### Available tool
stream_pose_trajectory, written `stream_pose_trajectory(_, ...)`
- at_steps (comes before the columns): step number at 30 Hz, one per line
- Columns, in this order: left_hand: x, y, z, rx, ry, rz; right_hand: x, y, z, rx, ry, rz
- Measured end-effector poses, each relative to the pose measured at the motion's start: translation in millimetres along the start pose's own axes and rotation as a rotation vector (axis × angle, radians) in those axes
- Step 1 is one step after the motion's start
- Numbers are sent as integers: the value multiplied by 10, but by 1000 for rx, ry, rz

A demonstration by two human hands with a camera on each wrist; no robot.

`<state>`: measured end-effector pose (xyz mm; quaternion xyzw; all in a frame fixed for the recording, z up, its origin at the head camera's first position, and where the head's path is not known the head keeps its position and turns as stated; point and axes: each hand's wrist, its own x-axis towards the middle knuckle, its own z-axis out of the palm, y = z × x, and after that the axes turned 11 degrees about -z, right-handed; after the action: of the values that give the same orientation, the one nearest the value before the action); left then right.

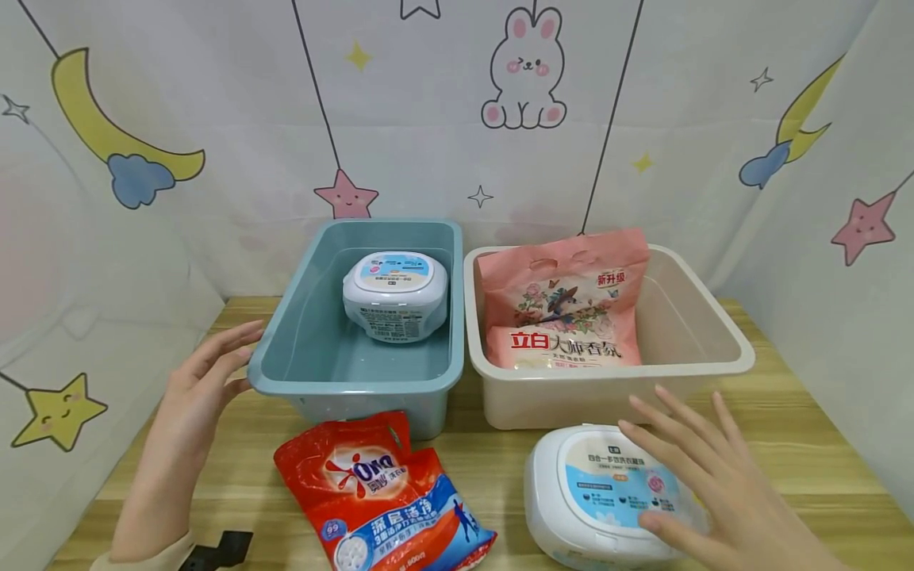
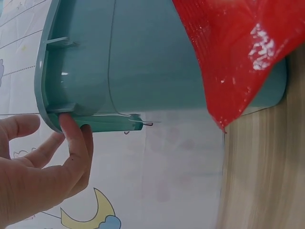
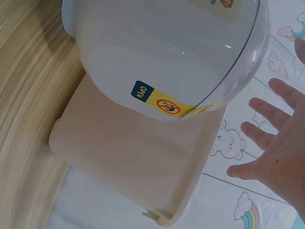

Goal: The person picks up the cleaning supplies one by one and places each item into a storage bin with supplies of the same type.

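Note:
My left hand (image 1: pixel 203 388) is at the left side of the blue-green plastic basin (image 1: pixel 357 388), loosely bent fingers right at its rim. Inside the basin stands a white tub of laundry pods (image 1: pixel 396 297). A red bag of laundry powder (image 1: pixel 385 500) lies before the basin, also showing in the left wrist view as a red corner (image 2: pixel 238 62). My right hand (image 1: pixel 721 468) is spread over the right side of a second white tub of laundry pods (image 1: pixel 571 507), holding nothing. In the right wrist view, an "OPEN" label (image 3: pixel 142 91) marks that tub's side.
A beige plastic basin (image 1: pixel 607 396) stands right of the blue-green one, with a pink bag of laundry powder (image 1: pixel 564 309) leaning inside. Both basins rest on a wood-grain table (image 1: pixel 771 444). A white cloth with cartoon prints (image 1: pixel 428 95) hangs behind and along the sides.

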<state>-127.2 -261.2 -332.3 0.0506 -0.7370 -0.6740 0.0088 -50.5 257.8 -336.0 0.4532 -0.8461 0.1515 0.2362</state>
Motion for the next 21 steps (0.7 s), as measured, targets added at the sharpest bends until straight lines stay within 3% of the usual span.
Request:
stream_pose_trajectory(6,65,-46,-61,-96,-75,-2,-13,-11,9,-28,-14,-21)
stream_pose_trajectory(14,138,-120,-190,-195,-211,47,-33,-2,31,-34,-42,-28)
stream_pose_trajectory(21,166,-171,-204,-304,-269,31,-39,-12,29,-26,-96,-2)
